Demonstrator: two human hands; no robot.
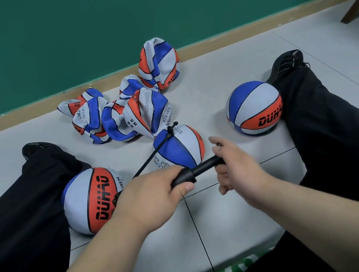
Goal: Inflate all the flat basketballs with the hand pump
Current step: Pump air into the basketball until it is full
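A black hand pump [199, 170] lies level between my hands. My left hand [152, 193] grips its barrel and my right hand [233, 164] grips its handle end. A thin black hose [153, 155] runs from the pump up to the valve of a red, white and blue basketball [179, 146] on the floor just beyond my hands. Several flat, crumpled basketballs [122, 114] lie heaped behind it, one [159, 64] propped near the wall. One round ball [94, 200] rests against my left leg. Another round ball [254, 107] sits by my right leg.
I sit on a pale tiled floor [211, 220] with both legs in dark trousers spread wide, feet toward a green wall [107, 24] with a wooden skirting board. A brown furniture leg [358, 2] stands at the far right.
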